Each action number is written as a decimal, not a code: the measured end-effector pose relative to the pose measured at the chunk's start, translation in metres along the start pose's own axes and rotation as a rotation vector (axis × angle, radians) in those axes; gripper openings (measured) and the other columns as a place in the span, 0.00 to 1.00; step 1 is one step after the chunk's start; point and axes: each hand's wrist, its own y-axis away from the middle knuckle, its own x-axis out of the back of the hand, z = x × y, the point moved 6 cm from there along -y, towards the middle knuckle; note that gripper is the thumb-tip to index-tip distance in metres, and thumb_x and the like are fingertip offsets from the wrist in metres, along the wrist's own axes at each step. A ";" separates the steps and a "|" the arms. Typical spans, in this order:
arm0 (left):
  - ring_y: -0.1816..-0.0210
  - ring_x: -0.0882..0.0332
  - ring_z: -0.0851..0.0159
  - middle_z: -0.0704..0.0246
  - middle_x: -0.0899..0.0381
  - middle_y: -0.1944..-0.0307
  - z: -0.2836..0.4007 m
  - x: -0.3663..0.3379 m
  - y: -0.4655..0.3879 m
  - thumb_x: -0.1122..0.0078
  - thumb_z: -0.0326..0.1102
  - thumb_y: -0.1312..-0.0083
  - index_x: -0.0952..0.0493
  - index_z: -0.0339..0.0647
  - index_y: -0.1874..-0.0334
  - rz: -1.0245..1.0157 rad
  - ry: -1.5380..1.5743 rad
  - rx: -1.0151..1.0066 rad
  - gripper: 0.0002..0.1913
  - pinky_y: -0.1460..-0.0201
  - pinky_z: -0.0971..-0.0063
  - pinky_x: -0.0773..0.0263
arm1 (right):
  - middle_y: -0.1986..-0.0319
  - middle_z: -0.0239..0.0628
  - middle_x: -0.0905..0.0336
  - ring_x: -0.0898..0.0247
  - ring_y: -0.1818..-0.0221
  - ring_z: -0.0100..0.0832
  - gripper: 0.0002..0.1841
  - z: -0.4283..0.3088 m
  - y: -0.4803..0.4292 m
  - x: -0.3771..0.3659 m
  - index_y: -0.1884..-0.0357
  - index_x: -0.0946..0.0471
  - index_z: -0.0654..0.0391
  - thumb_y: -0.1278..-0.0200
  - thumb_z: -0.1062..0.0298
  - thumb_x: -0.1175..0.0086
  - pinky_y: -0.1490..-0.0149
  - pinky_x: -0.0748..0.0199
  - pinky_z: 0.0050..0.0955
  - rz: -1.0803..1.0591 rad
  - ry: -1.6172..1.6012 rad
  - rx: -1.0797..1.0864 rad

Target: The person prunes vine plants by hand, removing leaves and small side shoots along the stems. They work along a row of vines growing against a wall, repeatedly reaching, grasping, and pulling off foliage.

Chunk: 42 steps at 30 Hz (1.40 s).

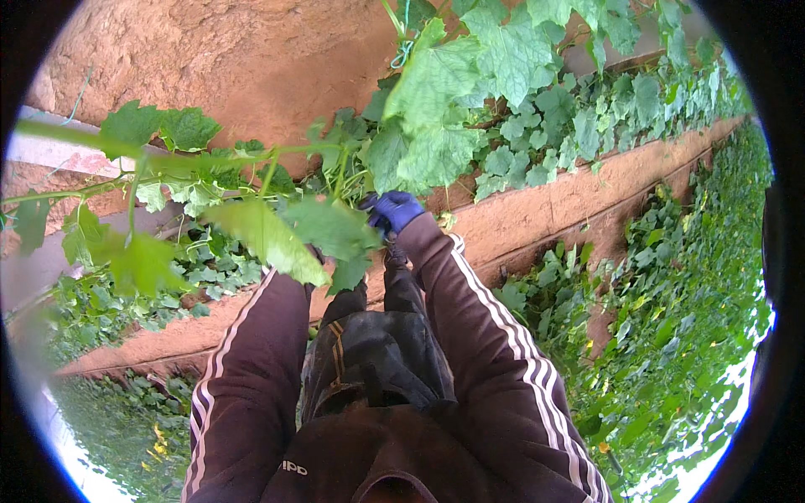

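My right hand (395, 210), in a blue glove, reaches in among the vine stems and leaves before me. Its fingertips are partly behind foliage, so what they touch cannot be made out. My left hand is out of view behind large leaves (333, 227); only its dark striped sleeve (267, 327) shows, ending beneath them. A green vine stem (302, 149) with leaf stalks runs across, just above and left of the gloved hand. Broad lobed leaves (434, 132) hang directly above the hand.
Reddish soil (251, 56) rises beyond the vines. A pale strip (75, 148) lies at the left. An earthen ledge (534, 207) crosses diagonally, with dense leafy vines (679, 314) at the lower right. Thin green twine (402, 53) hangs at the top.
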 end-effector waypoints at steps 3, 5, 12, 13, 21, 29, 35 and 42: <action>0.71 0.22 0.64 0.64 0.20 0.69 -0.004 -0.001 0.038 0.52 0.35 0.32 0.22 0.37 0.57 0.042 0.658 0.108 0.11 0.69 0.69 0.26 | 0.59 0.38 0.20 0.27 0.60 0.35 0.19 -0.006 0.020 -0.016 0.51 0.23 0.58 0.41 0.56 0.42 0.53 0.29 0.32 -0.002 0.392 0.212; 0.71 0.22 0.66 0.64 0.19 0.67 0.015 0.001 0.059 0.53 0.32 0.31 0.22 0.34 0.54 0.076 0.539 -0.103 0.12 0.68 0.72 0.26 | 0.48 0.38 0.23 0.30 0.43 0.38 0.27 -0.008 0.025 -0.026 0.44 0.27 0.55 0.45 0.54 0.39 0.39 0.34 0.33 0.116 0.838 0.431; 0.68 0.27 0.75 0.73 0.21 0.69 0.016 0.009 0.104 0.46 0.37 0.29 0.23 0.33 0.52 0.212 0.393 -0.070 0.13 0.60 0.84 0.32 | 0.57 0.46 0.19 0.22 0.57 0.39 0.20 0.029 -0.004 -0.044 0.53 0.20 0.58 0.38 0.51 0.47 0.49 0.27 0.33 -0.267 0.807 0.098; 0.69 0.27 0.75 0.73 0.21 0.70 0.017 0.005 0.105 0.46 0.37 0.29 0.23 0.33 0.52 0.147 0.435 -0.097 0.13 0.60 0.84 0.32 | 0.58 0.46 0.18 0.21 0.58 0.38 0.19 0.026 -0.002 -0.045 0.53 0.20 0.59 0.37 0.54 0.46 0.50 0.26 0.32 -0.244 0.745 0.114; 0.72 0.31 0.78 0.77 0.26 0.71 0.023 -0.001 0.110 0.44 0.38 0.31 0.25 0.36 0.56 0.209 0.034 -0.049 0.11 0.70 0.83 0.35 | 0.60 0.47 0.20 0.23 0.57 0.43 0.16 0.014 0.010 -0.070 0.57 0.20 0.59 0.39 0.58 0.44 0.51 0.26 0.34 -0.187 0.438 0.293; 0.72 0.26 0.74 0.74 0.21 0.69 0.025 -0.004 0.108 0.47 0.35 0.29 0.21 0.40 0.56 0.216 0.078 -0.235 0.08 0.68 0.81 0.29 | 0.60 0.43 0.24 0.25 0.56 0.40 0.10 0.042 0.019 -0.069 0.57 0.23 0.58 0.34 0.66 0.50 0.51 0.25 0.31 -0.347 0.276 0.479; 0.77 0.21 0.71 0.69 0.19 0.75 0.034 0.010 0.102 0.56 0.36 0.26 0.25 0.39 0.58 0.261 0.237 -0.016 0.10 0.75 0.78 0.26 | 0.55 0.40 0.19 0.24 0.55 0.36 0.16 0.037 0.035 -0.031 0.52 0.23 0.61 0.37 0.63 0.46 0.47 0.28 0.31 -0.046 -0.240 0.466; 0.80 0.19 0.59 0.60 0.19 0.77 0.034 0.084 0.064 0.52 0.43 0.28 0.26 0.38 0.61 0.456 0.667 0.054 0.13 0.82 0.71 0.27 | 0.65 0.41 0.16 0.21 0.60 0.32 0.15 0.008 0.094 0.039 0.62 0.19 0.66 0.34 0.64 0.51 0.47 0.28 0.28 -0.082 -0.253 0.112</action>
